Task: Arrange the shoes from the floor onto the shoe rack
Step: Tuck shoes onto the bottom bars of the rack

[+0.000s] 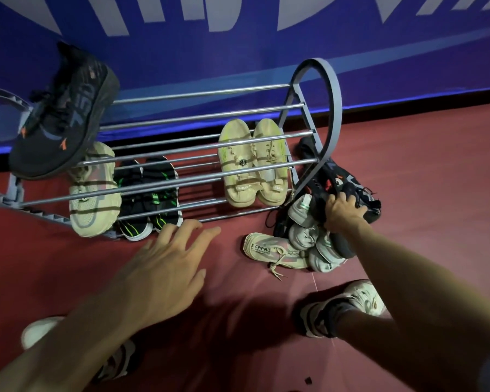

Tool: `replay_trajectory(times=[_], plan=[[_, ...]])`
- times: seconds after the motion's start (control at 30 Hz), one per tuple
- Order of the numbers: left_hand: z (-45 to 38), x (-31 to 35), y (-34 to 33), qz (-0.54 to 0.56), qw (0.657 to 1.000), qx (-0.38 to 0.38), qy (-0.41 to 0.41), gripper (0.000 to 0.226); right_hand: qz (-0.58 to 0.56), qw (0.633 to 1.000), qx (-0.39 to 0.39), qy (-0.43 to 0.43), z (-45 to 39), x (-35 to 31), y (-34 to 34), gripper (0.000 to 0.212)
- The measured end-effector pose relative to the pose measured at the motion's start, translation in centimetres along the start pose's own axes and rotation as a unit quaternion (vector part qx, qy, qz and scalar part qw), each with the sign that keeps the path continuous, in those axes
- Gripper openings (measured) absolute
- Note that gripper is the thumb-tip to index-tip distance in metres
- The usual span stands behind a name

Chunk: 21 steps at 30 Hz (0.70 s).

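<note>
A grey shoe rack point(333, 89) with chrome bars stands against the blue wall. One black sneaker point(65, 114) lies on its top tier at the left. Under the bars sit a beige sneaker point(94, 199), a black-and-green pair point(150, 193) and a cream pair point(252, 162). On the floor right of the rack lies a pile: a black sneaker point(348, 179), pale grey sneakers point(306, 230) and a beige sneaker point(272, 250) on its side. My right hand point(341, 210) grips the black sneaker in the pile. My left hand point(164, 267) hovers open before the rack.
The floor is dark red. My two feet in white-and-black shoes point(340, 309) stand close in front, the left one point(40, 332) partly under my forearm. The blue wall point(238, 52) runs right behind the rack.
</note>
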<state>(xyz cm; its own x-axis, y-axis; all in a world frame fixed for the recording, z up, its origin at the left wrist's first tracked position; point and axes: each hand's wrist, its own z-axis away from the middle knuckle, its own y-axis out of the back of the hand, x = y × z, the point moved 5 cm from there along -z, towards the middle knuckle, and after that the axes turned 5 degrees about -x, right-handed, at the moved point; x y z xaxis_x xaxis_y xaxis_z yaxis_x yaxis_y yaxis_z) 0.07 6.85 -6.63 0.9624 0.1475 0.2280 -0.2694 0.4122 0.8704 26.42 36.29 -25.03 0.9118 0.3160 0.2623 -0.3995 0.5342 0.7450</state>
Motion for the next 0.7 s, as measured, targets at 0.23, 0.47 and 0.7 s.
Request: replay_trajectory(times=[0.23, 0.47, 0.7], plan=[[-0.2, -0.4, 0.5, 0.006, 1.0, -0.006, 0.01, 0.067, -0.183, 0.98, 0.048, -0.06, 1.9, 1.5, 0.5, 0.059], [0.7, -0.2, 0.4, -0.007, 0.999, -0.038, 0.017, 0.067, -0.254, 0.952, -0.084, -0.147, 3.4, 3.0, -3.8, 0.062], [1.3, -0.5, -0.4, -0.017, 0.997, -0.065, 0.027, 0.069, -0.223, 0.957, -0.029, -0.185, 4.8, 1.6, -6.2, 0.041]])
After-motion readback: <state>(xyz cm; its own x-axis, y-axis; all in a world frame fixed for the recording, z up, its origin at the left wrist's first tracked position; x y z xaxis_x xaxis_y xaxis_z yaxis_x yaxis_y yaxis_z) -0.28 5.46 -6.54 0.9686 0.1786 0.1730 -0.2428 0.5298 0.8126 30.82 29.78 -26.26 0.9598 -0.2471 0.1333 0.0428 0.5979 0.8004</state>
